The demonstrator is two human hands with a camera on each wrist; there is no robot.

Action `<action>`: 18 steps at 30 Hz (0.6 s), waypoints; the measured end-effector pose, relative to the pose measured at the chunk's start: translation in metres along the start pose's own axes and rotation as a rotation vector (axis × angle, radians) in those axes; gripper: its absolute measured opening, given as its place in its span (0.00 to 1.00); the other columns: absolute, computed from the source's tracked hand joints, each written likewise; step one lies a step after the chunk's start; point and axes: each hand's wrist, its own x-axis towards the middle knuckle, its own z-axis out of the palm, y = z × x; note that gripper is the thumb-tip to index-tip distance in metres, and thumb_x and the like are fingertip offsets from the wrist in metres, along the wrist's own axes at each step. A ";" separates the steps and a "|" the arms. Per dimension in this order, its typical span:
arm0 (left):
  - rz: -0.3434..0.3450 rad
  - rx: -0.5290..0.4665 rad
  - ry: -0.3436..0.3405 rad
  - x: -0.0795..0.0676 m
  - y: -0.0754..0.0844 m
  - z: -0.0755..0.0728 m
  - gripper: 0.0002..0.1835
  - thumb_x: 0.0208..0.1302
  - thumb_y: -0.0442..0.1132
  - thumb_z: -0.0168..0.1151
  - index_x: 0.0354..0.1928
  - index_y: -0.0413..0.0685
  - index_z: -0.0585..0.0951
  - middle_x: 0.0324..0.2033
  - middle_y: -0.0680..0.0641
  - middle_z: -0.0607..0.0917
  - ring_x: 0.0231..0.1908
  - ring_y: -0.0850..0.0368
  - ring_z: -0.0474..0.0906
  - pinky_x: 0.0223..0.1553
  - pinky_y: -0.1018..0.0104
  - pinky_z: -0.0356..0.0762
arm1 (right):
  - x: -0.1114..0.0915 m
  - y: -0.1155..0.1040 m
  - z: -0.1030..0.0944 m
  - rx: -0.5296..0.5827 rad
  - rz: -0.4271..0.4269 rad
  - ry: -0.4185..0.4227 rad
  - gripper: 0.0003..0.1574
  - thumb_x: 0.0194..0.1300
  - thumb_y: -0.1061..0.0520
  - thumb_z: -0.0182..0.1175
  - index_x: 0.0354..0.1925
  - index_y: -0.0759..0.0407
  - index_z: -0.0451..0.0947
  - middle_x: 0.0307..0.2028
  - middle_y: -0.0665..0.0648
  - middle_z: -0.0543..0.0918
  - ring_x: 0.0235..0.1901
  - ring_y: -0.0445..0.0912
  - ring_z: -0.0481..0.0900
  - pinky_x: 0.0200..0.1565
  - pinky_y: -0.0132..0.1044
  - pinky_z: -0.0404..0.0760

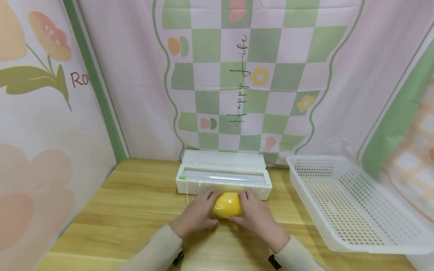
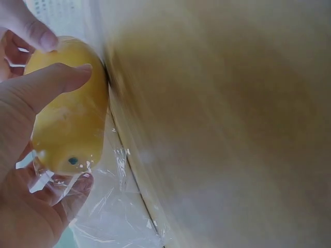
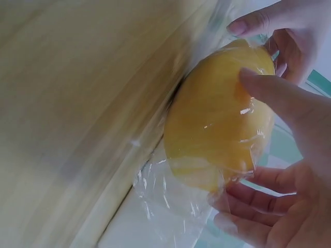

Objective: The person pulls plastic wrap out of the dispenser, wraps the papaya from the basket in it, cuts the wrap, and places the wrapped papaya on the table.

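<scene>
A smooth yellow mango-like fruit [image 1: 227,205] is held between both hands, close over the table's middle. Clear cling film [image 3: 173,191] wraps over it, with a loose crinkled flap at one end in the wrist views. My left hand [image 1: 198,210] grips the fruit's left end, its thumb [image 2: 72,77] lying across the yellow skin. On the other end, my right hand [image 1: 255,215] holds it with the thumb on the near side and the fingers curled around the far side. A dark stem spot shows in the left wrist view. Just behind the hands stands the white cling film box [image 1: 223,187].
The box's lid [image 1: 223,159] is raised, showing the film roll [image 1: 223,177] and a green slider [image 1: 182,176] at its left. A white perforated basket [image 1: 333,241] stands at the right of the wooden table [image 1: 112,210]. Patterned curtains [image 1: 217,79] hang behind.
</scene>
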 end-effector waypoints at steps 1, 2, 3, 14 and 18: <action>-0.007 -0.001 -0.005 0.001 -0.001 0.000 0.48 0.49 0.48 0.81 0.70 0.43 0.67 0.61 0.45 0.74 0.61 0.49 0.70 0.64 0.54 0.70 | 0.001 0.000 0.001 -0.004 -0.004 -0.006 0.47 0.42 0.44 0.83 0.50 0.70 0.72 0.42 0.62 0.73 0.40 0.53 0.76 0.44 0.46 0.84; -0.014 -0.003 -0.009 0.002 -0.001 0.001 0.48 0.49 0.48 0.81 0.70 0.43 0.67 0.62 0.45 0.74 0.62 0.49 0.70 0.65 0.54 0.69 | 0.002 0.000 0.003 -0.012 -0.005 -0.014 0.49 0.42 0.43 0.83 0.50 0.70 0.71 0.43 0.62 0.73 0.41 0.54 0.76 0.45 0.47 0.84; -0.022 -0.006 -0.014 0.002 -0.001 0.001 0.48 0.49 0.47 0.81 0.70 0.43 0.67 0.62 0.45 0.74 0.62 0.49 0.69 0.65 0.54 0.69 | 0.002 0.000 0.004 -0.025 -0.006 -0.024 0.50 0.42 0.43 0.83 0.51 0.71 0.70 0.43 0.63 0.72 0.42 0.55 0.76 0.46 0.47 0.83; -0.059 -0.068 0.000 0.010 -0.004 0.007 0.45 0.51 0.42 0.81 0.70 0.42 0.68 0.65 0.42 0.70 0.64 0.48 0.67 0.66 0.54 0.68 | 0.011 0.005 0.018 -0.095 -0.063 0.038 0.52 0.39 0.47 0.84 0.52 0.73 0.69 0.43 0.65 0.72 0.40 0.56 0.74 0.44 0.45 0.82; -0.073 -0.123 0.026 0.015 -0.012 0.009 0.41 0.53 0.41 0.80 0.68 0.43 0.70 0.62 0.44 0.74 0.62 0.50 0.70 0.65 0.56 0.69 | 0.014 0.009 0.022 -0.034 -0.056 0.063 0.52 0.38 0.50 0.85 0.53 0.73 0.69 0.43 0.64 0.72 0.41 0.57 0.75 0.46 0.47 0.82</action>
